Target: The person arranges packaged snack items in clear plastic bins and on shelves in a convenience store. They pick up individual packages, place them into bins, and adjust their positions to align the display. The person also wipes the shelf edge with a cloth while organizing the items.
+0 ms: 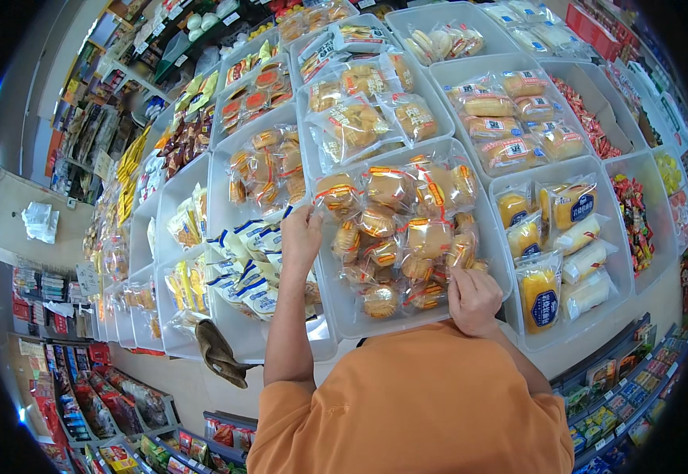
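Before me, a translucent plastic bin (344,320) holds a heap of round pastries in clear wrappers (418,237) with red and yellow bands. My left hand (301,237) is curled over the bin's left rim, its fingertips beside a wrapped round pastry (336,192). At the bin's near right corner, my right hand (475,302) has its fingers bent against the wrapped pastries there. Whether either hand pinches a wrapper is hidden by the curled fingers. White and blue packets (255,255) lie in the bin left of my left hand.
Packaged cakes fill the bin (539,290) on my right. Behind stand bins of bagged pastries (352,127) and wrapped bread rolls (498,112). A brown cloth-like item (219,352) hangs at the front left edge. Low shelves of packets (622,397) stand near my right side.
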A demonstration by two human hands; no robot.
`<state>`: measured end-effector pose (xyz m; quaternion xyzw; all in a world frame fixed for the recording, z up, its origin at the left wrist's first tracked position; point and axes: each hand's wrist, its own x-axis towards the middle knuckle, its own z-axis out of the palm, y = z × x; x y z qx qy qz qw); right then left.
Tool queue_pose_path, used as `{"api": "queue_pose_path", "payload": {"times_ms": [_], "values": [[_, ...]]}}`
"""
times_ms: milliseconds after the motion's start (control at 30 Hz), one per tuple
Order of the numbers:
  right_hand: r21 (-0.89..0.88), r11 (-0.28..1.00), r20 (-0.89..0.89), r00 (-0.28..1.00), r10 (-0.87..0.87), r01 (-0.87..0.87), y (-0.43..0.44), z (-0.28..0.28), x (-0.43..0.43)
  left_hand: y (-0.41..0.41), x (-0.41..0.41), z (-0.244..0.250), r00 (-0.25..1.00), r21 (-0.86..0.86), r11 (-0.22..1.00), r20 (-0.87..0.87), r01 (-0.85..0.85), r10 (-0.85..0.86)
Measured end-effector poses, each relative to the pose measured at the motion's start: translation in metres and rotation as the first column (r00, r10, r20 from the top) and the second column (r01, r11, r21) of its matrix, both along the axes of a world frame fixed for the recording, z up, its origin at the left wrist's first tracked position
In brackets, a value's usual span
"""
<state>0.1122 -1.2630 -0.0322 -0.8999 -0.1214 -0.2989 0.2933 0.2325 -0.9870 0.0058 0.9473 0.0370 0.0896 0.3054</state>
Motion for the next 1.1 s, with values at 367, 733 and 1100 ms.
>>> {"api": "queue_pose_path", "payload": {"times_ms": [367, 733, 1100], "values": [[-0.011, 1.0, -0.018, 1.0, -0.008, 0.008, 0.001, 0.004, 0.0, 0.005, 0.0, 0.003, 0.941, -0.042, 0.998, 0.333, -0.052, 0.063], [-0.024, 1.0, -0.048, 0.999, -0.014, 0.012, -0.001, 0.003, -0.001, 0.005, -0.022, 0.036, 0.894, -0.418, 0.901, 0.352, -0.117, 0.279], [-0.019, 1.0, 0.001, 1.0, -0.02, 0.02, -0.001, -0.003, 0.0, -0.013, -0.007, -0.012, 0.947, -0.272, 0.961, 0.294, -0.046, 0.128]]}}
